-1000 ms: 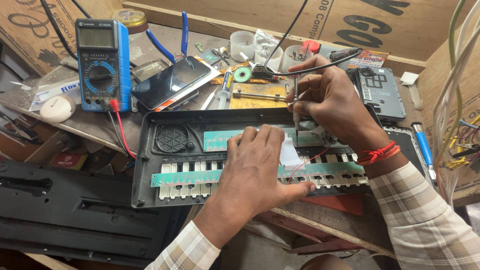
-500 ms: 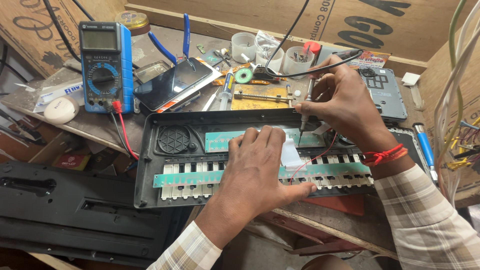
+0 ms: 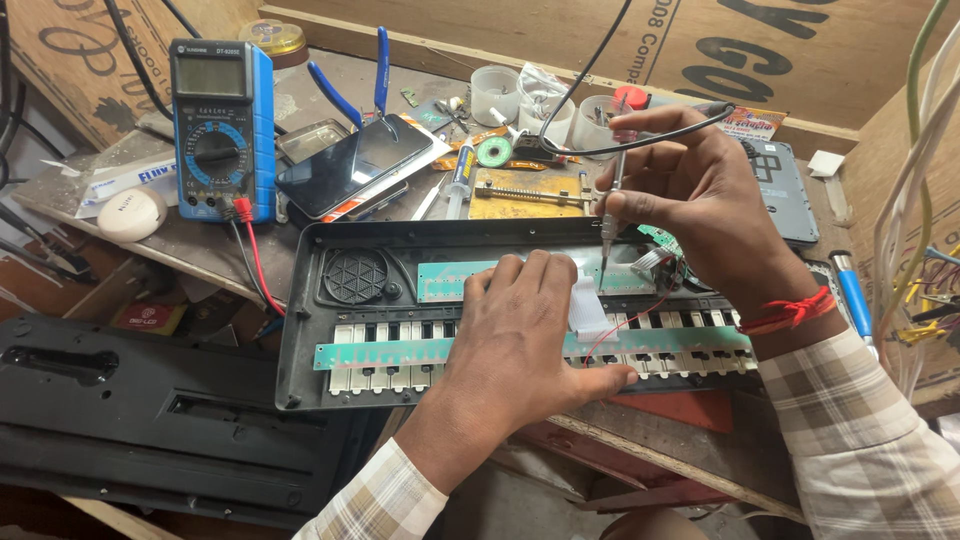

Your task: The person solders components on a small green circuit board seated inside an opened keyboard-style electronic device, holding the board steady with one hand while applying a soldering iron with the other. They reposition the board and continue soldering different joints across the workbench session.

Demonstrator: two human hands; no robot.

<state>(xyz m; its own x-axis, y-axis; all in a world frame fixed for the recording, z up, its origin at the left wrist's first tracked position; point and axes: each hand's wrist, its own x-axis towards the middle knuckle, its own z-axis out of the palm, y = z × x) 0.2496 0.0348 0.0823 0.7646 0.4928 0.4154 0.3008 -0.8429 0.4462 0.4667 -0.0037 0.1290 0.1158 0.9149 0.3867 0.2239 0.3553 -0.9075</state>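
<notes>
An opened black keyboard case point(image 3: 300, 330) lies on the bench with green circuit boards point(image 3: 440, 282) and the undersides of its keys showing. My left hand point(image 3: 520, 345) lies flat on the boards, fingers by a white ribbon cable point(image 3: 588, 305). My right hand point(image 3: 700, 190) grips a thin soldering iron point(image 3: 612, 200) upright, its tip touching the upper green board. The iron's black cord point(image 3: 590, 70) loops up and away. A red thread circles my right wrist.
A blue multimeter point(image 3: 215, 130) with red and black leads stands at the left, next to a dark phone point(image 3: 350, 165). Blue-handled pliers point(image 3: 365, 75), a solder reel point(image 3: 493, 152), small plastic cups and a grey panel point(image 3: 785, 190) lie behind. A black cover point(image 3: 120, 430) sits lower left.
My right hand has turned the soldering iron upright and brought its tip down onto the upper green board. My left hand has stayed on the boards.
</notes>
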